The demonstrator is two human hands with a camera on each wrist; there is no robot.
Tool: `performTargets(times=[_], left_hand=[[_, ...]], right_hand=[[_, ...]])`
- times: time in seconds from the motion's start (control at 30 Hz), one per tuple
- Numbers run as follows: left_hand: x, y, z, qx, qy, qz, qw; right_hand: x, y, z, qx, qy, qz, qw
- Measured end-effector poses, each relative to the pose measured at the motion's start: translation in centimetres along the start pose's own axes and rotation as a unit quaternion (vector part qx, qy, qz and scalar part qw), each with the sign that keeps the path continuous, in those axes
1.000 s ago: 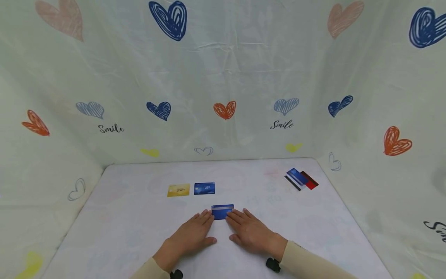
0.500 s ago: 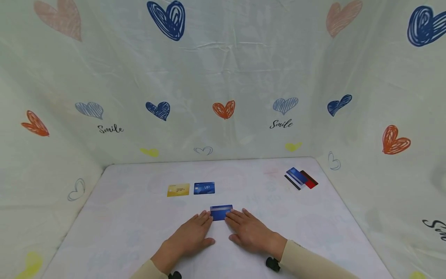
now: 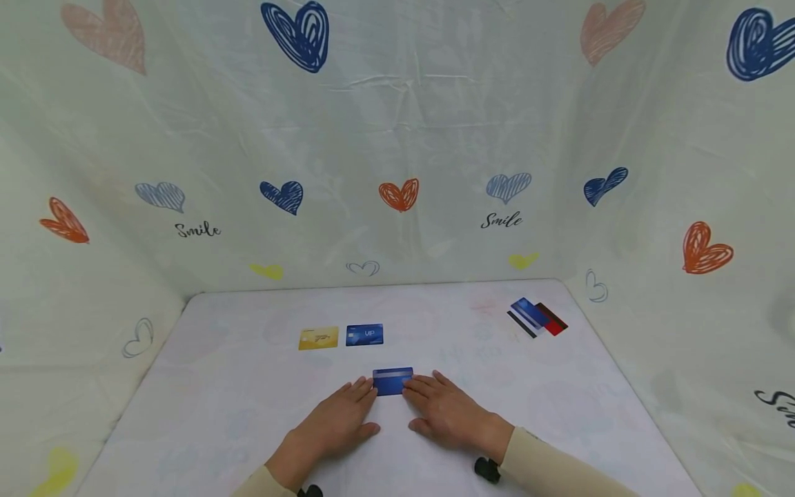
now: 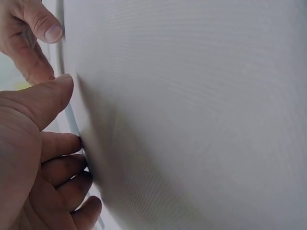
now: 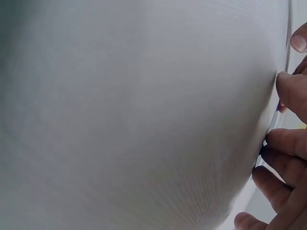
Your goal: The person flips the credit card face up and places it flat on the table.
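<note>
A blue card [image 3: 392,382] with a pale stripe lies flat on the white table in front of me. My left hand [image 3: 337,419] is palm down at its left edge, straight fingers touching the card's lower left corner. On the other side my right hand [image 3: 451,412] lies the same way, fingertips on the card's right edge. Both thumbs point inward, apart from each other. In the left wrist view the left hand's fingers [image 4: 64,167] meet the table surface; the right wrist view shows the right hand's fingers [image 5: 283,167] doing likewise.
Behind the card lie a gold card [image 3: 319,338] and a blue VIP card [image 3: 364,335], side by side. At the back right a blue-and-white card [image 3: 529,315] overlaps a red card [image 3: 554,324]. A heart-printed curtain [image 3: 397,138] encloses the white table [image 3: 248,373].
The blue card has slid slightly left and toward me. My left hand has shifted a little left with it; the right hand has hardly moved.
</note>
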State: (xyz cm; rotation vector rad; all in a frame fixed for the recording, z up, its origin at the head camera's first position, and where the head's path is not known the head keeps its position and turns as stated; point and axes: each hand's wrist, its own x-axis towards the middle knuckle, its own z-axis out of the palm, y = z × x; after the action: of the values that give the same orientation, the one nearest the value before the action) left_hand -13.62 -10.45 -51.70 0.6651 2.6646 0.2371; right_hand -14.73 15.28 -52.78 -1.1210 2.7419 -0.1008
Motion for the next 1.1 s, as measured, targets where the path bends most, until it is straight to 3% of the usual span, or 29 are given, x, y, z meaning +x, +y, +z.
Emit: performTargets(times=[0.17,0.37,0.53,0.7,0.83,1.1], left_hand=[[-0.1,0.0,-0.2,0.000,0.004,0.003,1.0000],[0.0,0.2,-0.3,-0.020,0.025,-0.017,0.9994],[0.5,0.2,-0.5,-0.004,0.079,-0.015,0.9968],[1.5,0.1,-0.5,0.019,0.144,-0.020,0.9892],[2.2,0.1,-0.5,0.025,0.175,-0.035,0.9836],[2.9,0.0,-0.5,0.023,0.171,-0.050,0.9837]], right_hand=[[0.2,0.3,-0.1,0.009,0.014,-0.003,0.9999],[0.8,0.9,-0.3,0.020,0.045,0.005,0.9988],[1.6,1.5,-0.6,0.027,0.066,0.035,0.9968],[2.4,1.9,-0.8,0.012,0.096,0.051,0.9940],[3.1,2.1,-0.8,0.008,0.099,0.056,0.9935],[3.9,2.2,-0.7,-0.001,0.088,0.061,0.9942]])
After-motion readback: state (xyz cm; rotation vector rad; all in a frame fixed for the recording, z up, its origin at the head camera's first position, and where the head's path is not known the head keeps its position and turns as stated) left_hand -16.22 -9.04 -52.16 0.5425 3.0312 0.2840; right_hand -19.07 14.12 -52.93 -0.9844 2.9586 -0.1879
